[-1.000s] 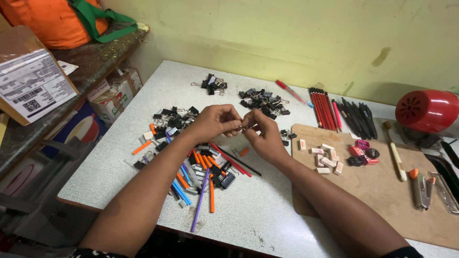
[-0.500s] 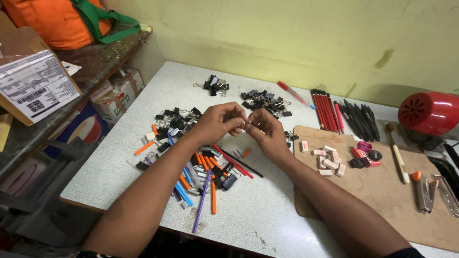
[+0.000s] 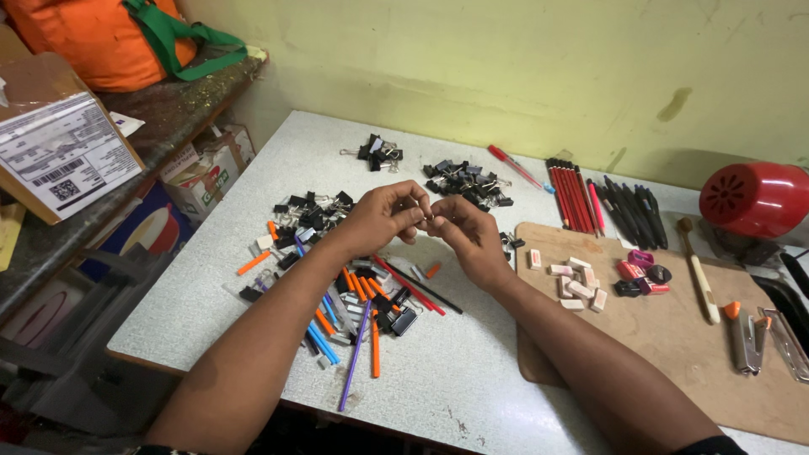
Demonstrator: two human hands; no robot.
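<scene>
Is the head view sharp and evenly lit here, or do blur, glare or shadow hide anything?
Head view: mostly sharp, soft even light; the red dome shows a small glare spot and throws a shadow on the wall; what the left hand and right hand pinch between them is too small to identify; frame edges bend slightly.

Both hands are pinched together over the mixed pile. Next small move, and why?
Probably carry the small item to one of the sorted groups. The left hand and right hand meet fingertip to fingertip above the mixed pile; what they pinch is too small to identify. Binder clips and pencils already lie grouped behind.
</scene>
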